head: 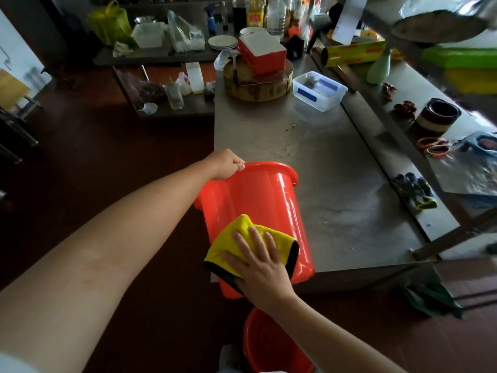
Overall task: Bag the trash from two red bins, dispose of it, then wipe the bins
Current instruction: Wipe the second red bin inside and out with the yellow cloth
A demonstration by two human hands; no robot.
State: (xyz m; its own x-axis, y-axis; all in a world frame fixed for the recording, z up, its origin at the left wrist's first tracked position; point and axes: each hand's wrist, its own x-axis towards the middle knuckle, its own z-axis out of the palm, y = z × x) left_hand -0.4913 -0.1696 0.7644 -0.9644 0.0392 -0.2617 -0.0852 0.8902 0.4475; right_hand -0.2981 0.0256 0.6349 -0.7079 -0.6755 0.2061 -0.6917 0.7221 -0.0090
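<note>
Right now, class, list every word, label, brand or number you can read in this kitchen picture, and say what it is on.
Nothing can be read for certain.
Yellow label on the clear plastic oil bottle: red print, too blurred to read.
Long yellow-green cardboard box: red print, too blurred to read.
Blue tape strip on the clear plastic tub: no writing shows.
Red plastic bin: no print shows.

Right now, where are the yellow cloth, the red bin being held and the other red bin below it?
yellow cloth (242, 223): head view, upper corner.
held red bin (258, 195): head view, side wall.
other red bin (266, 343): head view, inner wall.
</note>
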